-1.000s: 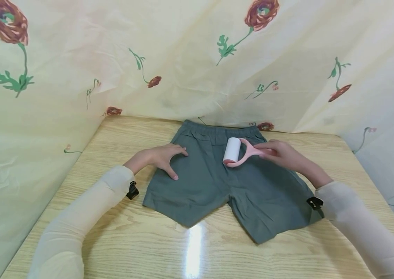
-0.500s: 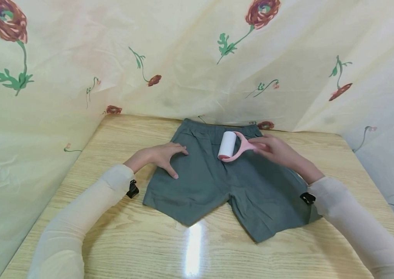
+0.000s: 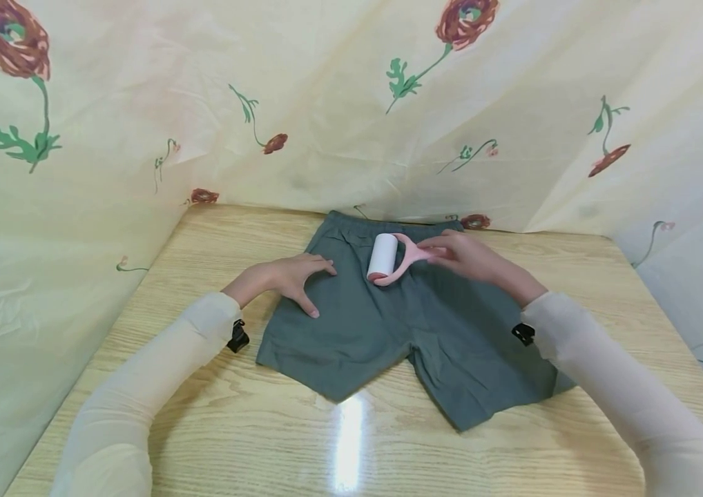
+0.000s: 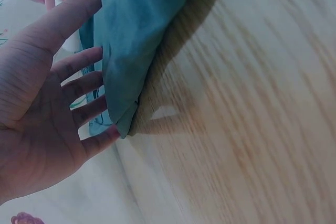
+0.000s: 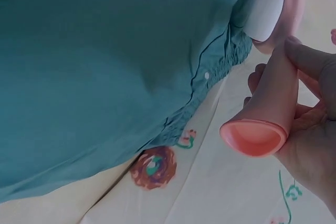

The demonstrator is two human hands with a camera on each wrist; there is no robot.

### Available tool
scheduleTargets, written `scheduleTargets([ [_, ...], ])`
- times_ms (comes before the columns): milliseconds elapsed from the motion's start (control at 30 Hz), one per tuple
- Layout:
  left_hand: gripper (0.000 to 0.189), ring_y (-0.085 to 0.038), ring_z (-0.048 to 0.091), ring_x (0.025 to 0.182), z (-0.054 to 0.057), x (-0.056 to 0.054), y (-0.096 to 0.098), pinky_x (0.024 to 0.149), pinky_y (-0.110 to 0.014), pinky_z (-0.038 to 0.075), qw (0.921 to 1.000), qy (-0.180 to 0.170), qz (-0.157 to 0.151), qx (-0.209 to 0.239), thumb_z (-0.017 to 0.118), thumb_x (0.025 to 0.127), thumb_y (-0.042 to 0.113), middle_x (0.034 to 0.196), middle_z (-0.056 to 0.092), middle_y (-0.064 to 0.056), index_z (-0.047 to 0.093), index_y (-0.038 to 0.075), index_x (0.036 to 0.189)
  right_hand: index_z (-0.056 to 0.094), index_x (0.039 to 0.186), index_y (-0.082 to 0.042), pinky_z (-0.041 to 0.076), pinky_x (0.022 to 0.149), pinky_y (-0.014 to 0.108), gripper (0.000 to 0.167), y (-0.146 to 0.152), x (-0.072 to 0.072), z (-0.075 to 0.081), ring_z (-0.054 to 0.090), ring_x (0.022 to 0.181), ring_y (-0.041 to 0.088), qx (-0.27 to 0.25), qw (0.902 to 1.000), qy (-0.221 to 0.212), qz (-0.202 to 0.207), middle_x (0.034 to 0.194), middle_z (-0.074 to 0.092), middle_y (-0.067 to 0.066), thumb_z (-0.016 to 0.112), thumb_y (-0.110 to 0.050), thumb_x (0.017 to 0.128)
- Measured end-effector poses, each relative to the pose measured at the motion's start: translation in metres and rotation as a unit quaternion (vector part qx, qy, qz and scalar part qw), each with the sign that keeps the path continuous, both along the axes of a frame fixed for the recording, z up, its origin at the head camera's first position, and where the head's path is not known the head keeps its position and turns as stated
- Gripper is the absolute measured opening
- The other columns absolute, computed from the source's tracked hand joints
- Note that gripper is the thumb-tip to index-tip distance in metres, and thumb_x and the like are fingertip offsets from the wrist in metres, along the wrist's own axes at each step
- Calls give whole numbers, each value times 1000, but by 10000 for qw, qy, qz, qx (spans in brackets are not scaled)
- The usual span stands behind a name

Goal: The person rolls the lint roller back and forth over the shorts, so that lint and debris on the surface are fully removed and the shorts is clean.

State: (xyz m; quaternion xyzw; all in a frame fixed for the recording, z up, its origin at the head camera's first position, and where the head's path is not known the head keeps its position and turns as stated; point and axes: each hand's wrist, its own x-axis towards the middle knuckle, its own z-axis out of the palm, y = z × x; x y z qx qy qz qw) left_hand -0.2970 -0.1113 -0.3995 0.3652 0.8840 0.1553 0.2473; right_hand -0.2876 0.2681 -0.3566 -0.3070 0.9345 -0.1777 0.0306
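Observation:
Grey-green shorts (image 3: 358, 331) lie spread on the wooden table, waistband at the back. My left hand (image 3: 286, 277) rests on their left side with fingers spread; in the left wrist view the fingertips (image 4: 97, 80) touch the cloth. My right hand (image 3: 469, 255) grips the pink handle of a lint roller (image 3: 382, 257). Its white roll is over the upper middle of the shorts, just below the waistband. In the right wrist view thumb and fingers wrap the handle (image 5: 268, 98), whose hollow end faces the camera.
A cream cloth (image 3: 339, 103) printed with red flowers hangs behind and beside the table (image 3: 252, 442). The shorts' waistband (image 3: 382, 228) lies close to the back cloth. Bare wood shows in front of the shorts and at both sides.
My right hand has moved the lint roller leftward and slightly back across the shorts, from right of the centre seam to left of it. The left hand has stayed in place.

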Motion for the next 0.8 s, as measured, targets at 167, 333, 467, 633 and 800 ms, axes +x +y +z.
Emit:
scheduleTargets([
  [167,92,-37,17,157,-1,-1,1,125,-53,25,10000,9,-5,27,86,81,44,170,22,-14,41,15,155,65,136,-2,51,81,42,38,-11,-7,2,56,92,26,-13,9995,-330,17,121,70,19,67,-11,99],
  [333,91,-37,17,157,-2,-1,1,125,-53,25,10000,-6,-7,49,86,81,44,169,22,-14,41,14,155,64,138,-2,48,76,38,39,-16,-11,0,53,88,25,-73,9986,-516,19,109,70,19,66,-10,100],
  [467,91,-37,17,157,-2,0,0,125,-53,25,10000,-13,-12,15,86,81,45,169,22,-14,41,14,155,62,140,-5,39,65,30,42,-13,-12,-3,46,75,21,-42,9977,-671,-82,86,62,13,68,-11,98],
  [633,91,-37,17,157,-1,3,0,125,-53,25,10000,-36,-11,34,86,81,44,169,22,-15,42,13,155,62,139,-5,38,62,28,44,-4,-10,-4,43,71,20,-89,9969,-779,-37,82,59,11,70,-11,96],
  [800,91,-37,18,157,1,2,0,125,-54,25,10000,-21,35,20,87,81,43,170,22,-14,41,14,155,63,138,-3,36,61,26,44,9,-12,-3,40,70,18,-141,9969,-755,181,78,58,9,71,-9,96],
])
